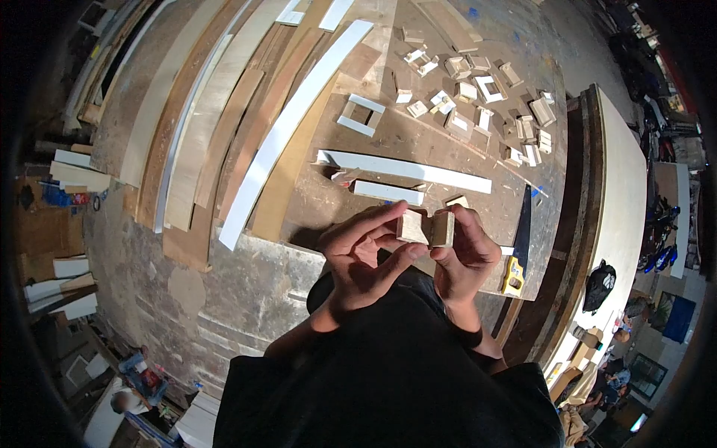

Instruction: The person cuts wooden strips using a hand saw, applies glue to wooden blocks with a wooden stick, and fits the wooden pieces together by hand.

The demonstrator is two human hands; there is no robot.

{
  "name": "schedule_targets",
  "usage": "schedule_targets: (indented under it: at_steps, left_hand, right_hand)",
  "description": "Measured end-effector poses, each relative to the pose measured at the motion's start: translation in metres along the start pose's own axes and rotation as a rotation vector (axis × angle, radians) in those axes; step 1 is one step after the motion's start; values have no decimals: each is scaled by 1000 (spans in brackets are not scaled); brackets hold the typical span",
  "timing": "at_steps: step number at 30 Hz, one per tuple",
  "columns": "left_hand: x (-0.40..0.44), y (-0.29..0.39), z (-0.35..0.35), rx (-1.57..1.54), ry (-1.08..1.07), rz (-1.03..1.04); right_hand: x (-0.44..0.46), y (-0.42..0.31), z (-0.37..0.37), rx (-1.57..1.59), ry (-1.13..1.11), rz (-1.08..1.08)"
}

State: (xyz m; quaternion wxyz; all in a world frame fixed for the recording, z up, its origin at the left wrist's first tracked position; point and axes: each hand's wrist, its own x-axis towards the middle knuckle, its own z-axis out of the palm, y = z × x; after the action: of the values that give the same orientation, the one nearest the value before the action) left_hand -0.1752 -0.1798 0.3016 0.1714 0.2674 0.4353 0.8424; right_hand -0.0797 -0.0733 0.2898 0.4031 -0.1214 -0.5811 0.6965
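Note:
My left hand (pixel 360 254) pinches a small pale wooden block (pixel 411 227) between thumb and fingers. A second small wooden block (pixel 443 230) is gripped by my right hand (pixel 467 261), thumb below and fingers above. Both blocks are held close together in front of my chest; whether they touch or are joined, I cannot tell. Just beyond them on the workbench (pixel 328 216) lie a short white-faced strip (pixel 387 193) and a longer one (pixel 407 172). A handsaw (pixel 515 272) with a yellow handle rests to the right of my right hand.
Long boards (pixel 299 127), some white-faced, cover the bench's left side. A square wooden frame (pixel 361 116) lies near the middle. Several small wooden pieces (pixel 465 92) are scattered at the far right. Stacked panels (pixel 612 172) stand beyond the right edge. A person (pixel 131 399) is at lower left.

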Motion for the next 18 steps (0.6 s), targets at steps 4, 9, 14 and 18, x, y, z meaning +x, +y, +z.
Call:
schedule_targets:
  at_steps: [4, 9, 14, 18]
  left_hand:
    - [6, 4, -2, 5, -17, 65]
    - [2, 1, -4, 37, -56, 87]
    - [1, 2, -6, 37, -95, 77]
    - [4, 9, -4, 42, -158, -81]
  right_hand:
    - [0, 7, -6, -3, -49, -50]
    - [5, -2, -3, 40, -63, 39]
    - [0, 8, -11, 60, -114, 38]
    - [-3, 10, -10, 125, -72, 54]
